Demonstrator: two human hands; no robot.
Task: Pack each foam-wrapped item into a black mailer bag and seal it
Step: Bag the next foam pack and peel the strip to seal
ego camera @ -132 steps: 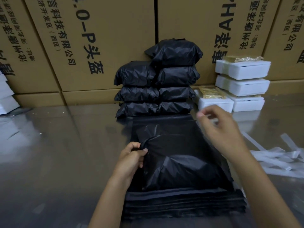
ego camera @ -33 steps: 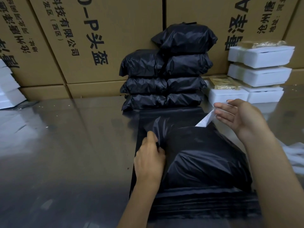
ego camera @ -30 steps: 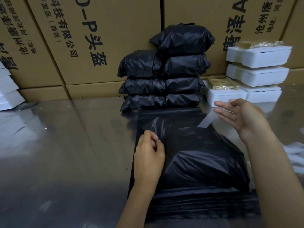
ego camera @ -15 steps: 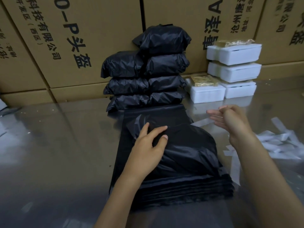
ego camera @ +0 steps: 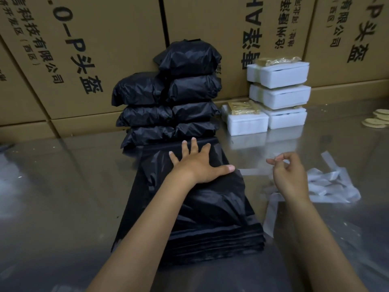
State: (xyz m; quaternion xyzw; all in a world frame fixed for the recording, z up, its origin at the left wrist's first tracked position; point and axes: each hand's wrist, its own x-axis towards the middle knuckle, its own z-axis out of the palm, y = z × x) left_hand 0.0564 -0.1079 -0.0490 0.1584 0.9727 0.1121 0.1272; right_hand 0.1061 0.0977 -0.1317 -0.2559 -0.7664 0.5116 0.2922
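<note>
Left hand: the left hand (ego camera: 194,163) lies flat with fingers spread and straight, pressing the far flap of the black mailer bag (ego camera: 200,199); it grips nothing.
Right hand: the right hand (ego camera: 289,175) hangs above the counter just right of the bag, fingers loosely curled with thumb and forefinger tips close together; whether a strip is pinched between them I cannot tell.
Black mailer bag: filled and bulging, it lies on top of the stack of flat bags (ego camera: 214,243) in the middle of the counter, its far edge close in front of the sealed pile.
Stack of flat bags: its near edge shows as layered black folds below the filled bag, squared toward the person.
Sealed bags: a pile of sealed bags (ego camera: 168,102) stands behind, leaning on the cartons, two wide and several high.
Foam-wrapped items: white foam-wrapped items (ego camera: 277,89) are stacked right of the sealed pile, against the cartons; gold-coloured packets lie on two of them.
Peeled strips: a heap of white peeled strips (ego camera: 328,186) lies on the counter right of the right hand, with one strip (ego camera: 270,213) trailing along the right edge of the bag stack.
Counter: the glossy counter (ego camera: 63,197) has wide bare surface to the left of the bags and a narrower bare band between bags and strips.
Cartons: printed cardboard cartons (ego camera: 105,49) wall off the far edge.
Discs: pale round discs (ego camera: 376,120) lie at the far right edge.
</note>
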